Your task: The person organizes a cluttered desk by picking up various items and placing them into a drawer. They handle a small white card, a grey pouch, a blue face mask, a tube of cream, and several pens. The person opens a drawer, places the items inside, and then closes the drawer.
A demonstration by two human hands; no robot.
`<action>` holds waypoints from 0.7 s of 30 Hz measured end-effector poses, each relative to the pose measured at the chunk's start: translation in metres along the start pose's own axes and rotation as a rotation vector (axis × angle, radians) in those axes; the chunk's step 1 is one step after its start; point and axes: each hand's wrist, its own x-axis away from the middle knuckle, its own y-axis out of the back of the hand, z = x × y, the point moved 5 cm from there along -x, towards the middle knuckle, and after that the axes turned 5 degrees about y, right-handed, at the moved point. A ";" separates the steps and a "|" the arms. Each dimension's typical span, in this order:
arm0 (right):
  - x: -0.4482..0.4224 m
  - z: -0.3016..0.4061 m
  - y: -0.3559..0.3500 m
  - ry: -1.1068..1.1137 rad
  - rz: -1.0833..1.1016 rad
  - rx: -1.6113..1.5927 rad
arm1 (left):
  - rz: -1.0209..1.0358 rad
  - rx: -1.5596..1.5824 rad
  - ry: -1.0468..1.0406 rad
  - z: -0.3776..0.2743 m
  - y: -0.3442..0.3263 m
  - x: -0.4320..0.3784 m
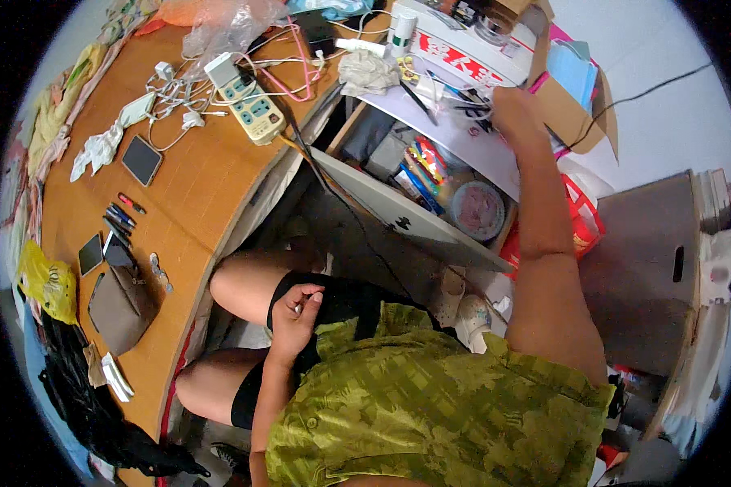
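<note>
My left hand (295, 316) rests over my lap with its fingers curled around a small white object (298, 309), mostly hidden in the grip. Stretched forward, my right hand (515, 115) is over the white desktop (493, 149), close to several pens (472, 100). Its fingertips are hidden, so whether they grasp anything cannot be seen. A black pen (418, 102) lies farther left on that top. Below it a drawer (402, 207) is pulled out, holding a round tub (477, 210) with a clear lid and colourful packets (426, 159).
A brown mat-covered surface (183, 207) on the left bears a power strip (250, 106), tangled white cables, a phone (142, 160), several pens (119, 218) and a grey-brown pouch (122, 304). A black cable (365, 225) hangs before the drawer. An open cardboard box (569, 112) holds blue masks.
</note>
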 end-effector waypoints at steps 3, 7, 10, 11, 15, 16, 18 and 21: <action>0.000 -0.006 0.002 0.017 0.178 0.112 | -0.019 0.023 -0.007 0.004 0.003 0.002; 0.025 -0.001 0.008 0.016 0.381 0.126 | 0.005 0.061 0.005 0.002 0.002 0.002; 0.053 -0.020 -0.015 0.038 0.273 0.157 | 0.048 0.085 0.004 0.001 -0.001 -0.003; 0.065 -0.028 -0.016 0.002 0.289 0.151 | 0.060 0.087 0.007 0.000 -0.001 -0.004; 0.097 -0.035 0.001 -0.102 0.233 0.105 | 0.049 0.016 -0.017 -0.003 0.002 -0.001; 0.098 -0.036 0.007 -0.125 0.194 0.092 | 0.047 0.010 -0.020 -0.005 0.003 0.000; 0.081 -0.029 0.016 -0.064 -0.007 -0.001 | 0.049 0.025 -0.016 -0.005 0.003 0.001; 0.017 -0.021 0.007 -0.106 -0.080 -0.293 | 0.069 0.074 -0.008 0.001 0.001 -0.004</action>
